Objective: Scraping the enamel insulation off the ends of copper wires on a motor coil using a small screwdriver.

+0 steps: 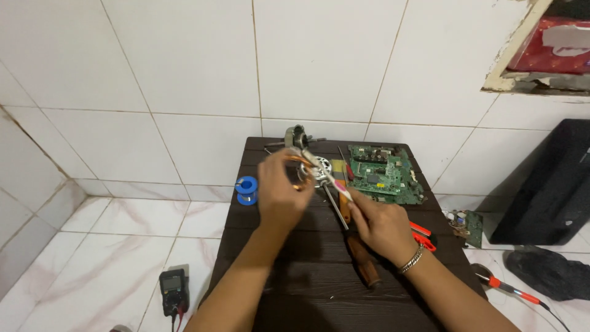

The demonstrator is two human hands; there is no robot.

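My left hand (279, 190) is raised over the dark brown table (295, 289) and grips a small motor part with copper windings (302, 171). My right hand (381, 226), with a metal bracelet on its wrist, holds a thin tool with a pink and yellow handle (335, 183) whose tip touches the copper part. A green circuit board (384, 174) lies at the table's far right. A blue spool (247, 189) sits at the far left edge.
A wooden-handled tool (362, 264) and a screwdriver (337, 206) lie on the table, red-handled pliers (423, 237) at its right edge. On the tiled floor: a multimeter (174, 289), a small circuit board (467, 224), a red soldering iron (510, 290), a black case (550, 184).
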